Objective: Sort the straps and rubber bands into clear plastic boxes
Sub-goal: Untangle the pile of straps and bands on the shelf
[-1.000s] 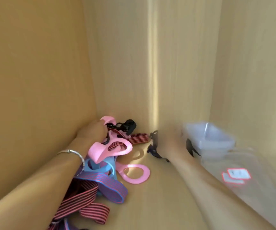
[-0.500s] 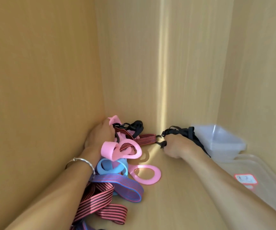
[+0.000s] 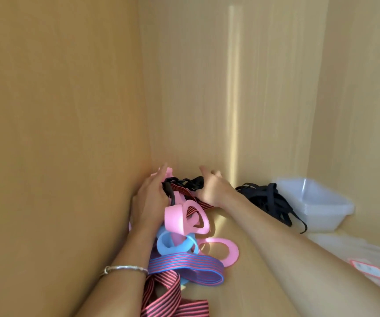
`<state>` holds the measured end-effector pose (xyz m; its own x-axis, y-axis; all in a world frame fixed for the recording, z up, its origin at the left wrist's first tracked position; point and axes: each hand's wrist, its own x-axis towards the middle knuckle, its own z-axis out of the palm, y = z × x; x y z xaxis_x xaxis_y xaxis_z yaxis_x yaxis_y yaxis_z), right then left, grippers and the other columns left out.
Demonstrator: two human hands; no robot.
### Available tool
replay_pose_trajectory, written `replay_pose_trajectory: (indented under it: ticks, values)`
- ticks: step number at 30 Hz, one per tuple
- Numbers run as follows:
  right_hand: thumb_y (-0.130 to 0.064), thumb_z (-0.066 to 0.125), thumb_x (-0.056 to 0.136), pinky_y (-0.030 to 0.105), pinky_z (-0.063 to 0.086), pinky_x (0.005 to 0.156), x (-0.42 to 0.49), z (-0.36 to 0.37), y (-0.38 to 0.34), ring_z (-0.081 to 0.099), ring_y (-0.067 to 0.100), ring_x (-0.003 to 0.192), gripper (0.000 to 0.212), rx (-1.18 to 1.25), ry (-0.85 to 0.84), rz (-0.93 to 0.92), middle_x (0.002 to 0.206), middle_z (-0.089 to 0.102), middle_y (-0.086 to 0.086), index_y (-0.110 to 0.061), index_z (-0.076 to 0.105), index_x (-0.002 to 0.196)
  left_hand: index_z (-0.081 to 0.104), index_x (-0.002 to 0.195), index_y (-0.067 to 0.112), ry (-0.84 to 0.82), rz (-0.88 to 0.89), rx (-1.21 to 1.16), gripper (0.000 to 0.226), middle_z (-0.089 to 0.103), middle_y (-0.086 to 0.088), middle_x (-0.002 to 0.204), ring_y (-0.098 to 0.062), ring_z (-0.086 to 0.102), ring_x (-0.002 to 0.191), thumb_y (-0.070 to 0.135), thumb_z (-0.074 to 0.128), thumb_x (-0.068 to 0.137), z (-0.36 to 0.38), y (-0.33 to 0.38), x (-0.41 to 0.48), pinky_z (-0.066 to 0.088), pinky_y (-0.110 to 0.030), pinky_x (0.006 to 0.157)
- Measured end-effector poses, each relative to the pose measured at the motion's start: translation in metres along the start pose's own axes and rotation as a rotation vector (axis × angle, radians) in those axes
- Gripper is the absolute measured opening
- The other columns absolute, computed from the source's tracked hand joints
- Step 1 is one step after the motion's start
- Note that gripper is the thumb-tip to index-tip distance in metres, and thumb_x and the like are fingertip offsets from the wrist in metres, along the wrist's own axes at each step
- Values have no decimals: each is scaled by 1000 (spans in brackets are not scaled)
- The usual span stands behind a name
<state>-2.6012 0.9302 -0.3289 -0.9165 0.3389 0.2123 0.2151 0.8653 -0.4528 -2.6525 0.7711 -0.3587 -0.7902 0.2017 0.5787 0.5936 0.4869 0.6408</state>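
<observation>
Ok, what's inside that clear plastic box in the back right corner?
Nothing shows inside the clear plastic box; its walls and floor look bare. The black straps lie outside against its left wall, hiding that lower corner.

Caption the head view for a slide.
Left hand grips a black buckled strap atop coloured bands, right hand alongside; clear boxes at right.

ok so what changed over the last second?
The right hand let go of the black straps, which now lie beside the clear box. It then moved left to the black buckle on the pile; whether it grips it is unclear. The left hand stayed on the pile by the left wall. The pink bands, striped straps and box kept their places.
</observation>
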Motion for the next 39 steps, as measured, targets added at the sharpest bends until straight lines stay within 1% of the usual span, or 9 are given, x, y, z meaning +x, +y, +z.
replay_pose_trajectory:
  ticks: [5,10,14,17,22,27,33,36,39]
  values:
    - [-28,55,95,36,41,103,27,29,9,46,37,127,73,182,-14,66,145,39,18,-23,13,154,57,126,40,58,41,5,48,56,7,131,-18,55,116,9,42,92,5,0,-4,39,-25,82]
    - [-21,46,99,26,42,76,28,29,10,59,34,107,28,161,37,50,119,64,19,-8,62,120,54,126,36,97,53,1,37,62,7,121,-21,56,111,27,40,93,6,0,-4,44,-31,87]
    - [-16,41,100,41,58,76,27,-15,-3,65,30,84,26,658,265,155,107,63,14,-10,55,121,49,131,32,106,50,14,42,60,2,126,-28,55,113,42,30,94,6,2,-7,47,-37,89]
    - [-8,37,102,33,60,65,14,-56,-15,63,20,69,19,1068,325,99,98,61,12,-10,54,109,45,134,30,102,-19,39,45,58,-8,129,-36,54,113,46,30,94,5,5,-8,46,-40,88]
    - [4,34,91,29,49,67,-2,-103,-14,60,20,78,39,948,544,-142,76,61,-1,-25,59,91,50,118,24,72,-81,62,25,61,-13,120,-38,56,103,27,40,95,6,7,-9,44,-39,79]
    - [8,33,88,35,52,71,-7,-119,-13,59,17,74,43,940,579,-202,73,61,-4,-23,63,91,34,148,23,116,-77,76,62,44,-13,144,-38,48,121,5,42,89,4,9,-12,40,-41,93]
    - [8,30,85,28,49,63,-21,-154,-27,53,12,65,44,1007,769,-208,71,55,-1,-19,63,95,57,128,13,105,-105,118,38,50,-23,127,-43,51,108,12,40,94,6,7,-9,42,-42,86]
    - [4,32,92,27,51,51,-34,-148,-40,59,12,58,38,1032,611,-221,86,59,6,-19,62,94,62,117,5,135,-132,83,33,54,-24,120,-43,52,107,15,38,95,9,6,-5,41,-43,86]
    - [-2,35,99,28,56,51,-50,-122,-46,67,17,58,29,855,231,-77,111,60,16,-14,60,108,62,104,0,152,-118,77,32,57,-27,113,-44,53,102,21,38,98,10,7,-4,41,-45,83]
